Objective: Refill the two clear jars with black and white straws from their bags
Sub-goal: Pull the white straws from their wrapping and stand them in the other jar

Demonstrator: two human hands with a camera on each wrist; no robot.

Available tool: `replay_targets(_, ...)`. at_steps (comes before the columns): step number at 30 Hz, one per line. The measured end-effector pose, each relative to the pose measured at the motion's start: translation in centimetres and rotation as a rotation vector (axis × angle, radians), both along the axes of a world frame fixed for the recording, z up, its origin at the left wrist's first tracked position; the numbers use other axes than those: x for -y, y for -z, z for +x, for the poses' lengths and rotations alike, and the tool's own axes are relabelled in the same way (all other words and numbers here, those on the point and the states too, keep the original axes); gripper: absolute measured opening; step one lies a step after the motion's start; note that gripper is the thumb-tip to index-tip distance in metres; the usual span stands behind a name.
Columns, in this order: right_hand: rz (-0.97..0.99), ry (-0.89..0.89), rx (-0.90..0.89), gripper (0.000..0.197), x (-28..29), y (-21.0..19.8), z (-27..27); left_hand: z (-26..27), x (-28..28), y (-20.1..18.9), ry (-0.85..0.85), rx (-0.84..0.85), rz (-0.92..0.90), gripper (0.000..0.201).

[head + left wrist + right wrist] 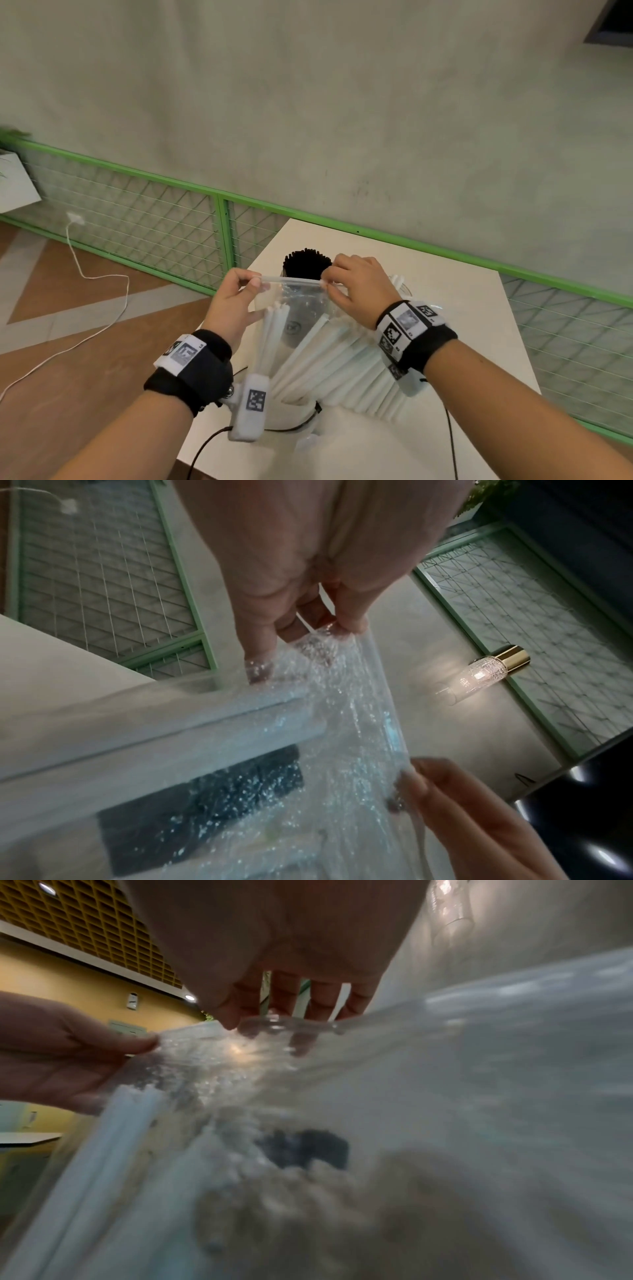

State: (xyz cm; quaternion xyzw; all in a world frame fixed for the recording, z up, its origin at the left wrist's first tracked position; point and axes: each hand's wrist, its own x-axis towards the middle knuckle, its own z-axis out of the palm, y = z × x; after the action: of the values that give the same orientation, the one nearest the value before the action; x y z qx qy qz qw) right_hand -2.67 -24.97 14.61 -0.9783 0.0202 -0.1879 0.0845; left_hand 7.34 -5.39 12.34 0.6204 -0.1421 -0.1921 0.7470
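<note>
While held above the surface [455, 308], the clear bag [301, 308] of white straws [342, 356] is pinched along its top edge between left grip [236, 291] and right grip [356, 284], black straws [306, 265] behind.

The straws in the clear bag [301, 298] are white [329, 356]; those in the jar [308, 265] are black. The bench [455, 308] is off-white. Black wristbands [428, 339] bear black-and-white square markers. The wall rail [219, 195] is green with a diagonal wire grid.
</note>
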Motion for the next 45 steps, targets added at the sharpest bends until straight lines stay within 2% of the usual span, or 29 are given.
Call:
replay_targets(7, -0.026, 0.096, -0.003, 0.030, 3.2, 0.3, -3.9, -0.4, 1.2, -0.2, 0.022, -0.002, -0.023, 0.019)
replay_targets(9, 0.006, 0.104, -0.015, 0.030, 3.4, 0.2, -4.4, -0.7, 1.6, -0.4, 0.036, -0.007, -0.035, 0.020)
replay_targets(13, 0.122, 0.095, 0.000, 0.016, 3.2, 0.0, -4.6, -0.5, 1.9, -0.7, 0.055, 0.042, 0.022, 0.020)
replay_targets(15, 0.163, 0.097, -0.016, 0.016, 3.0, 0.0, -4.6, -0.3, 1.8, -0.9, -0.010, 0.235, 0.136, 0.018)
replay_targets(16, 0.172, 0.094, -0.028, 0.016, 2.9, 0.1, -4.6, -0.4, 1.9, -1.2, -0.052, 0.391, 0.225, 0.021)
replay_targets(18, 0.177, 0.075, -0.037, 0.016, 2.4, 0.0, -4.6, -1.2, 2.3, -1.9, -0.094, 0.803, 0.457, 0.032)
replay_targets(20, 0.175, 0.062, -0.037, 0.016, 1.7, -0.3, -4.5, -2.4, 3.4, -2.3, -0.026, 1.146, 0.703, 0.034)
replay_targets(21, 0.175, 0.060, -0.032, 0.017, 1.4, -0.4, -4.3, -3.1, 4.2, -2.5, 0.038, 1.225, 0.825, 0.032)
replay_targets(23, 0.184, 0.057, -0.025, 0.017, 1.1, -0.7, -4.0, -3.8, 5.4, -2.5, 0.135, 1.226, 0.969, 0.023)
replay_targets(24, 0.196, 0.058, -0.035, 0.017, 1.0, -0.7, -3.9, -3.8, 5.9, -2.4, 0.147, 1.197, 0.975, 0.019)
replay_targets(27, 0.258, 0.050, -0.058, 0.014, 1.1, -0.8, -4.0, -3.5, 6.2, -1.8, 0.133, 1.134, 0.924, 0.017)
replay_targets(32, 0.414, 0.059, -0.028, 0.009, 1.5, -0.8, -4.7, -4.0, 6.3, -1.7, 0.136, 1.124, 0.901, 0.017)
replay_targets(36, 0.626, 0.063, -0.021, 0.017, 1.0, -1.1, -4.9, -4.8, 7.1, -2.1, 0.156, 1.141, 0.856, 0.018)
replay_targets(41, 0.601, 0.068, -0.009, 0.020, 1.4, -0.8, -5.1, -4.4, 7.2, -2.1, 0.180, 1.130, 0.875, 0.017)
replay_targets(45, 0.577, 0.073, -0.012, 0.018, 1.6, -0.7, -5.1, -3.7, 6.4, -1.9, 0.169, 1.080, 0.805, 0.016)
